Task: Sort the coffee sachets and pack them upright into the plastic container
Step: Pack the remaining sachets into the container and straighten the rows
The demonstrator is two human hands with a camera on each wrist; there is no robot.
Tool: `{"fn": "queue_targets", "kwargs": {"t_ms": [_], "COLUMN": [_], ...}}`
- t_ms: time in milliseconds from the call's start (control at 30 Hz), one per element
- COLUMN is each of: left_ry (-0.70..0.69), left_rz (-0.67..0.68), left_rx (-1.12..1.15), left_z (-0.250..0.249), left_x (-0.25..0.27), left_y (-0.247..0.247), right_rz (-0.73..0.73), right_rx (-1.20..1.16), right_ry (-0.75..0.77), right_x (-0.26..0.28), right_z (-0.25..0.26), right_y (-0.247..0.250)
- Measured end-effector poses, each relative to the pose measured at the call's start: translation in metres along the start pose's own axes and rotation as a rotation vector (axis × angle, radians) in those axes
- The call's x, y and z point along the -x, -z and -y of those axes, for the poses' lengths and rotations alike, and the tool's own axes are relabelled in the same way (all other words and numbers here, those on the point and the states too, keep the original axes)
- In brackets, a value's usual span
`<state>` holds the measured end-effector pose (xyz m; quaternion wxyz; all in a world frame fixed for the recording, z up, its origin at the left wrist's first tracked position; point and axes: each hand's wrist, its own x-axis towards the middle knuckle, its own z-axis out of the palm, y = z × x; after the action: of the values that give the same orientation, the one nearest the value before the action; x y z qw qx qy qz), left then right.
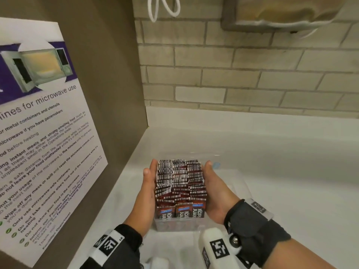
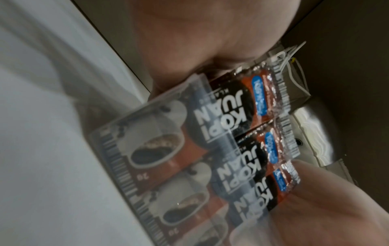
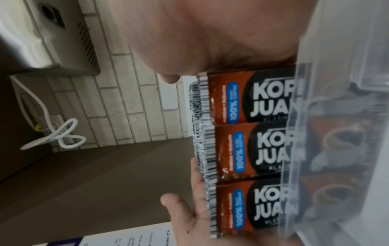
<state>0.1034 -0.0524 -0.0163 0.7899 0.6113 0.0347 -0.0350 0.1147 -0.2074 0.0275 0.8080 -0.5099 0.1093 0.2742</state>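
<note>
Three rows of sachets (image 1: 180, 183) upright, running away from viewer | container (image 1: 174, 225) | left hand (image 1: 147, 191), right hand (image 1: 215, 191): flat-fingered grip pressing sides

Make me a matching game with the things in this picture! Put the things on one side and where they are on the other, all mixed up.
Things:
1. coffee sachets
2. left hand
3. microwave poster
4. white cable

Places:
A. hanging on the brick wall at the top
B. standing upright in the clear plastic container
C. stuck on the brown side wall
D. flat against the left side of the sachet pack

Pairs: 1-B, 2-D, 3-C, 4-A
</note>
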Motion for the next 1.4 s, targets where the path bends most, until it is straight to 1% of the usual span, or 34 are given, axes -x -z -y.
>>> {"fn": "queue_targets", "kwargs": {"t_ms": [200, 367, 500, 600, 700, 800, 867, 1033, 1133, 1267, 1400], "left_ry": [-0.013, -0.013, 0.005, 0.009, -0.016, -0.026, -0.022, 0.005, -0.017, -0.002, 0.024], "left_rz": [-0.028, -0.038, 0.005, 0.061, 0.065, 0.046, 0.048, 0.064, 0.065, 0.069, 0.074], "left_rx": [-0.053, -0.054, -0.019, -0.048, -0.081, -0.08, -0.098, -0.16, -0.172, -0.21, -0.162], "left_z": [-0.014, -0.013, -0.009, -0.01, -0.01, -0.007, -0.002, 0.006, 0.003, 0.001, -0.002], "left_x": [0.006, 0.003, -0.004, -0.006, -0.004, 0.0, 0.004, 0.016, 0.017, 0.016, 0.01], "left_y": [-0.015, -0.015, -0.006, -0.002, 0.004, 0.013, 0.018, 0.01, 0.003, 0.006, 0.014], "right_rz": [0.028, 0.041, 0.038, 0.037, 0.022, -0.037, -0.047, 0.019, 0.042, 0.054, 0.038], "right_rx": [0.0, -0.003, -0.007, -0.022, -0.001, 0.039, 0.033, 0.008, -0.006, -0.01, 0.002], "right_ry": [-0.005, -0.013, -0.005, -0.008, -0.018, 0.019, 0.032, -0.029, -0.012, -0.011, 0.007], "right_x": [-0.004, -0.006, -0.007, -0.007, -0.002, 0.004, 0.004, -0.003, -0.005, -0.005, -0.007], "right_z": [-0.002, -0.003, -0.005, -0.006, -0.002, 0.004, 0.004, -0.003, -0.006, -0.006, -0.003], "right_y": [0.0, 0.001, 0.0, -0.001, -0.001, 0.001, 0.003, -0.001, -0.003, -0.002, 0.003]}}
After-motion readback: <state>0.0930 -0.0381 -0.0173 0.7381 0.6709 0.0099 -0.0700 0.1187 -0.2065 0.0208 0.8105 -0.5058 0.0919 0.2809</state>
